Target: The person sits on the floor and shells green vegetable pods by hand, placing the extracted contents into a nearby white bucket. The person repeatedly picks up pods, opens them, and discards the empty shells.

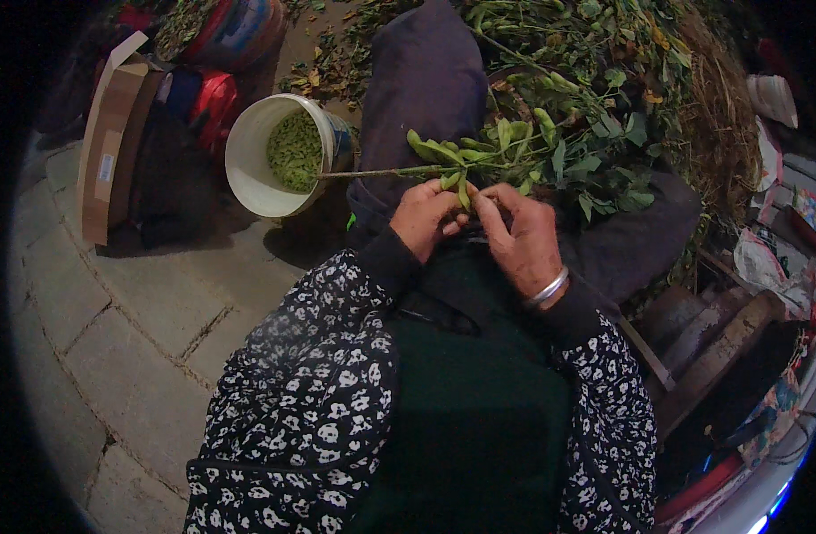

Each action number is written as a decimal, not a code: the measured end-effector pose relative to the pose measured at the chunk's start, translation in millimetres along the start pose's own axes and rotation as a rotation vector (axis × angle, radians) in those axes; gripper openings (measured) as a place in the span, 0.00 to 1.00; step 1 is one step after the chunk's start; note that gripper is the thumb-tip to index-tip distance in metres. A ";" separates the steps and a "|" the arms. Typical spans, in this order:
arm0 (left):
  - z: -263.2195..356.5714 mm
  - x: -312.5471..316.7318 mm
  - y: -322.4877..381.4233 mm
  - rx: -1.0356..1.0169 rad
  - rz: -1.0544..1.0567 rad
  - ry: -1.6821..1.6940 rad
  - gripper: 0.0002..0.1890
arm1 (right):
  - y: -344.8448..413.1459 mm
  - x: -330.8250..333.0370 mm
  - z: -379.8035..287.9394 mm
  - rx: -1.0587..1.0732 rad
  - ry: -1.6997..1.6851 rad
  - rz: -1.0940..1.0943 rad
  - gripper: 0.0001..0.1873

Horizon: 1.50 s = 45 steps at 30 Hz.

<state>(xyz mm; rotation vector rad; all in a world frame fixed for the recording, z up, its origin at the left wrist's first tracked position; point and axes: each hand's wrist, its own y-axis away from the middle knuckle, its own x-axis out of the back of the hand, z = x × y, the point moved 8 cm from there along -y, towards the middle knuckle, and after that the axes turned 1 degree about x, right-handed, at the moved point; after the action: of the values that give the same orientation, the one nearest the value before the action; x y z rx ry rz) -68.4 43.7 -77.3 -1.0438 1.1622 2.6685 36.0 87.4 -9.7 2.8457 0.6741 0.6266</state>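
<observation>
A green bean pod (463, 194), which looks like soybean, stands between my fingertips. My left hand (429, 219) pinches it from the left, its fingers curled. From the right, the thumb and forefinger of my right hand (526, 230) close on the same pod; a silver bangle circles that wrist. Just beyond the hands, a cut bean plant lies across my lap, its bare stem (374, 173) pointing left over the bucket's rim. More pods (504, 137) and leaves hang on its right part. A white plastic bucket (247, 163) at left holds small green beans (295, 152).
A cardboard box (110, 157) stands on the paving slabs (141, 360) at left, near a red plastic bag (215, 103). Another bucket (237, 33) is at the top left. Piled bean plants (601, 60) fill the upper right. Wooden pieces (721, 340) lie at lower right.
</observation>
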 end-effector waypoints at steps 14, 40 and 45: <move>-10.5 -29.5 9.4 0.161 -0.223 -0.335 0.12 | -50.3 0.4 -75.3 0.477 0.526 0.147 0.07; 8.6 -11.2 0.0 -0.065 0.169 -0.015 0.11 | 10.3 1.1 12.8 -0.178 -0.270 -0.066 0.13; 0.7 -6.0 -6.9 0.027 0.013 0.041 0.10 | 8.3 -7.7 27.5 -0.410 -0.580 -0.225 0.13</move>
<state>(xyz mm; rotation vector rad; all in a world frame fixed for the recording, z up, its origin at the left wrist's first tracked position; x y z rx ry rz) -62.1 50.4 -77.7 -1.0947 1.2135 2.6456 44.9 75.2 -35.4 2.3432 0.6498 -0.0975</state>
